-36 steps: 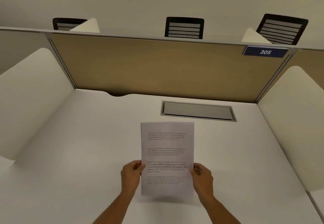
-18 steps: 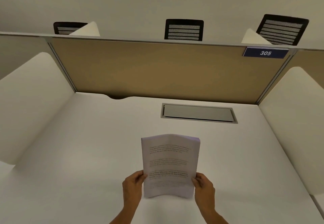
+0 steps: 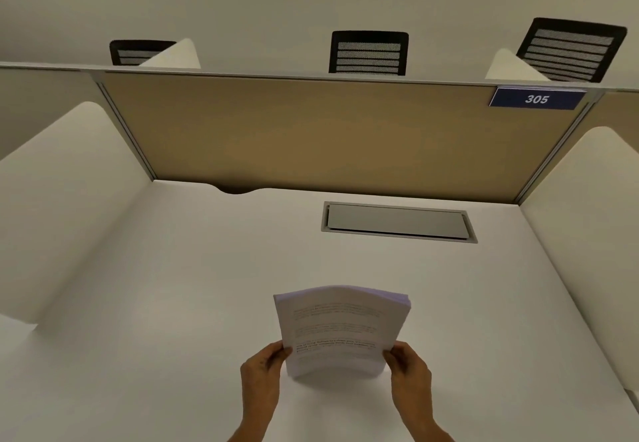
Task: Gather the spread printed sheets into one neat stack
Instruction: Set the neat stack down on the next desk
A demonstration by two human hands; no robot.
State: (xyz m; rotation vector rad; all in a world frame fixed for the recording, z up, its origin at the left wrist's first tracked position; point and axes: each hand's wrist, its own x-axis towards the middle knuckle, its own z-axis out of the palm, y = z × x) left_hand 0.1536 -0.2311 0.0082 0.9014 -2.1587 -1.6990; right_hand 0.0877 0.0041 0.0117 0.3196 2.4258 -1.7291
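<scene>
the stack of printed sheets (image 3: pixel 340 329) stands nearly upright between the two hands, its lower edge at the white desk (image 3: pixel 173 303) and its top bowed. the left hand (image 3: pixel 261 374) grips its left edge and the right hand (image 3: pixel 409 370) grips its right edge, thumbs on the printed face.

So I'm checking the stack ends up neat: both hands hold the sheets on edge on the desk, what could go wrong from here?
1. The sheets bow backward at the top, so they may flop over or fan out.
2. The left hand and right hand grip only the lower side edges; loosening could let pages slide apart.
3. The top edges look slightly stepped at the right, so laying them down now might leave an uneven stack.
</scene>
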